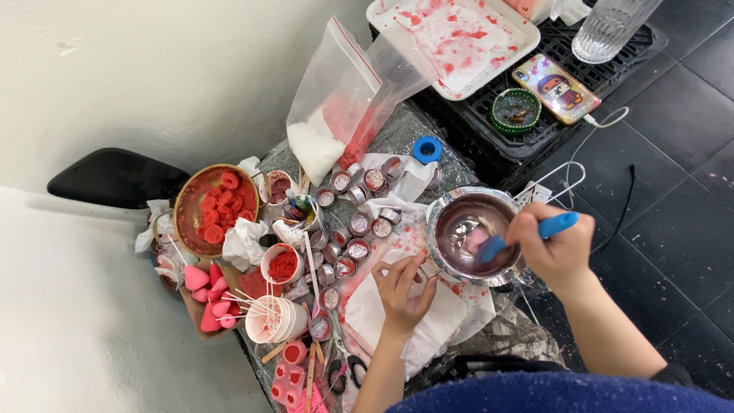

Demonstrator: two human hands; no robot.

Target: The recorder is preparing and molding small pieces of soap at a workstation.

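Metal pot stands at the right part of the worktop, just beside its right edge, and holds a thin layer of pinkish melted wax. The right hand has its fingers closed around the handle of one blue spatula, whose blade is down inside the pot. The left hand rests near the pot's left rim on a white cloth with red stains; its fingers are bent and close together at the rim, but I cannot tell if they pinch something.

Left of the pot lie many small round tins, roughly fifteen, most with a dark red filling. Further left is one golden bowl with red wax pieces, one white cup with red powder, and a stack of white cups. Several pink cone shapes lie at the near left. One clear zip bag with white flakes stands at the far side, next to one roll of blue tape.

On the black crate to the far right are one stained white tray, one phone, one small green dish and one glass.

The worktop is crowded; open room is only on the dark floor at the right.
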